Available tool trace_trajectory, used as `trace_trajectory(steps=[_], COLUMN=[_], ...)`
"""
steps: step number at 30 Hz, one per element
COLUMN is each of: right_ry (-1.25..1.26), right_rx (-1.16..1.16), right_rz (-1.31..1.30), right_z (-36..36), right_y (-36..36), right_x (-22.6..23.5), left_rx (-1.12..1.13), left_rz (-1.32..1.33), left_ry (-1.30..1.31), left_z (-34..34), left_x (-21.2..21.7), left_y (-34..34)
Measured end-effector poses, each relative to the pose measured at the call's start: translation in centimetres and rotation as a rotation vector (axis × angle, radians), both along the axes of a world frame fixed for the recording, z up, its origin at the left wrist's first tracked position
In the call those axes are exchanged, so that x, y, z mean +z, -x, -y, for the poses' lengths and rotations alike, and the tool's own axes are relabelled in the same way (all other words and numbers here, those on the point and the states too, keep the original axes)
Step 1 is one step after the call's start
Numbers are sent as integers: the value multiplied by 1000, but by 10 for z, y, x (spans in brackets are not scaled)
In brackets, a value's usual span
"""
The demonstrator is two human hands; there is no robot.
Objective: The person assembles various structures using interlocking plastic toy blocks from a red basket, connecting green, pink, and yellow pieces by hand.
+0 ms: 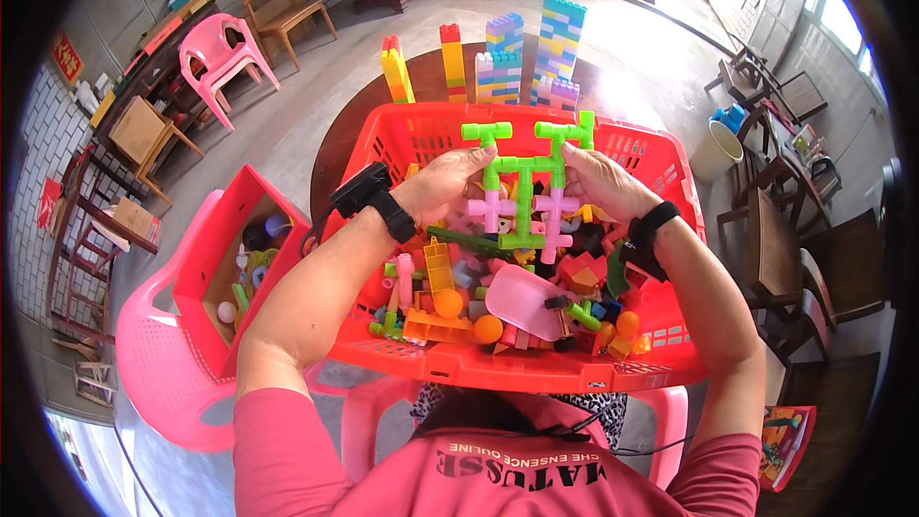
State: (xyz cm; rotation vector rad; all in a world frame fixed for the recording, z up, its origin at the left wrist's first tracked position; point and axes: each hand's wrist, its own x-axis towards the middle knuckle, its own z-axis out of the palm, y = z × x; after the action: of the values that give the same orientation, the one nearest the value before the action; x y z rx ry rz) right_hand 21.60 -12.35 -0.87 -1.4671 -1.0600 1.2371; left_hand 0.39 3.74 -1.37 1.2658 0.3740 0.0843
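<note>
1. Here, a green-and-pink pipe structure [524, 196] is held up over the red basket [574, 376].
2. Above the basket, the left hand [446, 182] pinches the structure's left side, thumb against green pipe; the right hand [609, 184] grips its right side likewise.
3. Inside the basket lie a pink tray [522, 301], an orange ball [447, 303] and many mixed toy pieces.
4. Beyond the basket's far rim, block towers [559, 43] stand on a brown table [345, 126].
5. Left of the basket, a red box [205, 280] rests on a pink chair [153, 349].
</note>
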Motion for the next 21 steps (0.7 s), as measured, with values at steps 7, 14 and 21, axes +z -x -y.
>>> trace_trajectory(steps=[7, 14, 21], right_ry=[-233, -416, -321], right_rx=[-25, 98, -36], right_rz=[355, 947, 883], right_z=[8, 11, 12], right_y=[6, 4, -13], right_x=[14, 16, 26], left_rx=[122, 264, 326], left_rz=[116, 291, 379], left_ry=[-101, -88, -67], left_z=[4, -4, -17], left_x=[3, 6, 4], left_y=[-1, 1, 1])
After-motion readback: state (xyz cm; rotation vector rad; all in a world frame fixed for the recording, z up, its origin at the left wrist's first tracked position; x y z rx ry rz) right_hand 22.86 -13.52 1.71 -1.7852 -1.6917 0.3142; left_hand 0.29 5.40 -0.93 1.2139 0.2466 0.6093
